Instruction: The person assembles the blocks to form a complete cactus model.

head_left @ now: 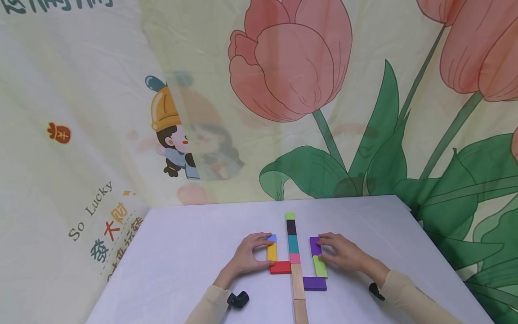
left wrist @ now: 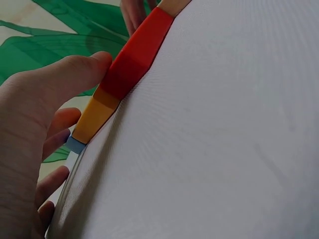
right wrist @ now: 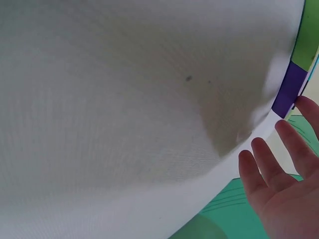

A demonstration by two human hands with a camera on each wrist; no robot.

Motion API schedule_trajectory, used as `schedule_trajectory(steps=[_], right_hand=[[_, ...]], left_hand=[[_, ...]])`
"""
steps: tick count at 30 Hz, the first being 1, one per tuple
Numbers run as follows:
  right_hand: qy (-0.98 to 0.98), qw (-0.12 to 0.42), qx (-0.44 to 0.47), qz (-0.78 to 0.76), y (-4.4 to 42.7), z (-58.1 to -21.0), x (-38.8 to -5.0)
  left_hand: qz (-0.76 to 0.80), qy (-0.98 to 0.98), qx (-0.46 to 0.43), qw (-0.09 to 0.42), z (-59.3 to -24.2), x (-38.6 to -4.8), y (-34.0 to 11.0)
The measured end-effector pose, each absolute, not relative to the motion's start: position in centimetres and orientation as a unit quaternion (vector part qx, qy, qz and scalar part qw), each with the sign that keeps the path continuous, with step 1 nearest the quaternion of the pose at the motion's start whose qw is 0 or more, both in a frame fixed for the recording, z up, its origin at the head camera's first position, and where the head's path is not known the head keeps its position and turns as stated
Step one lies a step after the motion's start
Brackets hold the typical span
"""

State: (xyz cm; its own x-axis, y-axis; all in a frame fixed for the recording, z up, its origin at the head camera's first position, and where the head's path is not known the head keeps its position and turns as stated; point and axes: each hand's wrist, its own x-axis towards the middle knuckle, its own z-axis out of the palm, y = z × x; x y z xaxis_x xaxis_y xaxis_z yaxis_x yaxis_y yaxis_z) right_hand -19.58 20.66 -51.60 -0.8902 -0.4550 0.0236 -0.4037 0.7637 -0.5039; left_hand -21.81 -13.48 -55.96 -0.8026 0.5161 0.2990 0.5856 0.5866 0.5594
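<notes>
Several coloured blocks lie on the white table, forming a flat branched shape. My left hand (head_left: pixel 247 256) is at its left branch, made of a blue block (head_left: pixel 273 237), a yellow block (head_left: pixel 272 252) and a red block (head_left: pixel 281 268). Its thumb touches the red block (left wrist: pixel 136 57), while fingers rest by the yellow block (left wrist: pixel 95 117) and blue one. On the other side, my right hand (head_left: pixel 346 254) has straight fingers touching the upper purple block (head_left: pixel 315 246) and the thumb at the lime green block (head_left: pixel 319 266). In the right wrist view, a fingertip meets the purple block (right wrist: pixel 290 89).
Between the hands runs a central column with a black block (head_left: pixel 291 227), a teal block (head_left: pixel 293 244), a pink block (head_left: pixel 295 258) and wooden blocks (head_left: pixel 297 281). A lower purple block (head_left: pixel 314 283) adjoins it on the right. A printed cloth (head_left: pixel 210 148) hangs behind the table (head_left: pixel 182 252).
</notes>
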Motion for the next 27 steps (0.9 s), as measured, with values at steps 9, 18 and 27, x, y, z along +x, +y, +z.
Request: schedule_trajectory(steps=[9,18,27], right_hand=[[0.936,0.008,-0.248,-0.251,20.91,-52.21,-19.78],[0.938,0.002,-0.24,-0.25,20.91,-52.09,-19.88],[0.938,0.005,-0.239,-0.25,20.86,-52.09,-19.68]], left_hand=[[-0.335,-0.888,-0.31,0.051,-56.08,-21.85,-13.46],[-0.334,-0.887,-0.315,0.054,-55.87,-21.75,-13.29],[-0.333,-0.887,-0.314,0.057,-55.91,-21.88,-13.26]])
